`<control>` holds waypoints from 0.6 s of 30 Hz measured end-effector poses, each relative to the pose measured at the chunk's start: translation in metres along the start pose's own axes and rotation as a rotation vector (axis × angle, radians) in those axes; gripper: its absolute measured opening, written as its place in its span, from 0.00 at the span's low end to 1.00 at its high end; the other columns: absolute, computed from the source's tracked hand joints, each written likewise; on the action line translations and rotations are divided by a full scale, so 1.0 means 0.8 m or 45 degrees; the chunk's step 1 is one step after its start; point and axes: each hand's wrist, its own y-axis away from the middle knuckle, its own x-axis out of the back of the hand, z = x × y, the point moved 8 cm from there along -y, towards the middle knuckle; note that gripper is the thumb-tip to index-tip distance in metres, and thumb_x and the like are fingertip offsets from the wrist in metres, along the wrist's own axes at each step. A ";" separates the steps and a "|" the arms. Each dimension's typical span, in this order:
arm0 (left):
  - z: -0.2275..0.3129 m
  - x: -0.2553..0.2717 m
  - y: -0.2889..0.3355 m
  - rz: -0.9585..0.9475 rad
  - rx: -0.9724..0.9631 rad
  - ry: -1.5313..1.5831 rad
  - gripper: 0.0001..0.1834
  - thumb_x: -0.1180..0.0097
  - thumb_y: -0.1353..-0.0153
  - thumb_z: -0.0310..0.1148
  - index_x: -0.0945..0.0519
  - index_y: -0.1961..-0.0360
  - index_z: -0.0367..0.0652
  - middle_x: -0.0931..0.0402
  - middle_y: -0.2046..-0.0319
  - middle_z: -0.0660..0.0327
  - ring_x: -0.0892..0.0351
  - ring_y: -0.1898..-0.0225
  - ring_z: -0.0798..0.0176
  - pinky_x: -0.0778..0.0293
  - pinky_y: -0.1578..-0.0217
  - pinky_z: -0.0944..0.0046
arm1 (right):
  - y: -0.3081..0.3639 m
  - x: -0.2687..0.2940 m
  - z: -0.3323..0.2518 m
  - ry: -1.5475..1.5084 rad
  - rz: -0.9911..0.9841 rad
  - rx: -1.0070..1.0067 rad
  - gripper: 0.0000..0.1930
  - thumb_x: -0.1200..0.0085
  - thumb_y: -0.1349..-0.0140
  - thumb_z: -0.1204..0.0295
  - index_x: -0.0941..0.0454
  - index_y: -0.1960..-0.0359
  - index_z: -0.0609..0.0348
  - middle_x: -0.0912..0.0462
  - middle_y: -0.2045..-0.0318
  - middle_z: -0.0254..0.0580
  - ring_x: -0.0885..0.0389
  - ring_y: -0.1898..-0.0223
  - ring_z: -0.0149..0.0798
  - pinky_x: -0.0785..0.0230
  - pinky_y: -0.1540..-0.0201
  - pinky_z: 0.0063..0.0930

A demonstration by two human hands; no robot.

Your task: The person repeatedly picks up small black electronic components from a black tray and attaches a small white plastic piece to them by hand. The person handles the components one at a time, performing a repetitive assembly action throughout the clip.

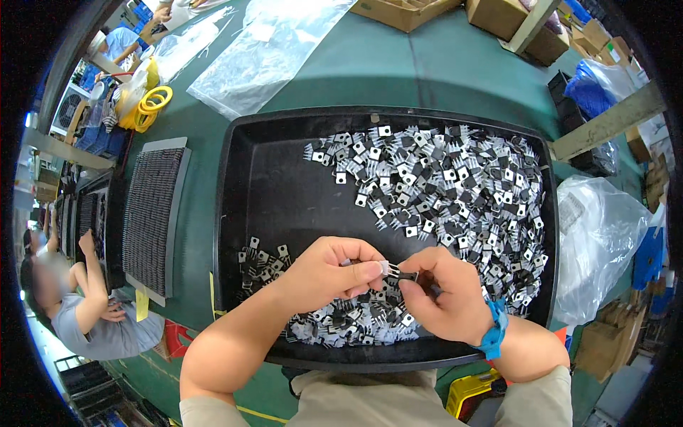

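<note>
Both my hands meet over the front part of a large black tray. Between the thumb and fingers of my left hand is a small whitish piece, too small to make out fully. My right hand, with a blue band at its wrist, pinches a black transistor whose metal legs point toward the whitish piece. A big heap of loose transistors with silver tabs covers the tray's right side. Smaller groups lie at the front left, and pale pieces are mixed with transistors below my hands.
Left of the tray stands a grey board packed with rows of dark parts. Clear plastic bags lie behind and at the right. Yellow tape rolls sit at the far left. A co-worker is at the left; cardboard boxes stand behind.
</note>
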 end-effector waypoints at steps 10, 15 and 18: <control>0.008 -0.003 0.003 0.057 0.014 -0.253 0.06 0.43 0.37 0.29 0.20 0.64 0.36 0.22 0.76 0.63 0.34 0.79 0.79 0.39 0.79 0.76 | -0.004 -0.010 0.009 -0.144 -0.123 -0.073 0.10 0.44 0.43 0.80 0.26 0.60 0.62 0.25 0.77 0.38 0.29 0.80 0.27 0.36 0.77 0.22; 0.010 0.001 0.004 0.103 0.012 -0.249 0.05 0.40 0.41 0.29 0.20 0.68 0.38 0.23 0.76 0.66 0.33 0.79 0.80 0.39 0.79 0.77 | 0.001 -0.012 0.024 -0.301 -0.135 -0.313 0.13 0.44 0.42 0.80 0.29 0.56 0.62 0.24 0.74 0.37 0.29 0.77 0.24 0.37 0.77 0.21; 0.012 -0.002 0.004 0.106 -0.026 -0.391 0.06 0.39 0.43 0.29 0.20 0.69 0.37 0.23 0.75 0.67 0.30 0.74 0.79 0.35 0.74 0.75 | 0.001 -0.021 0.033 -0.361 -0.143 -0.355 0.15 0.43 0.42 0.81 0.31 0.55 0.61 0.24 0.72 0.36 0.29 0.76 0.23 0.36 0.76 0.21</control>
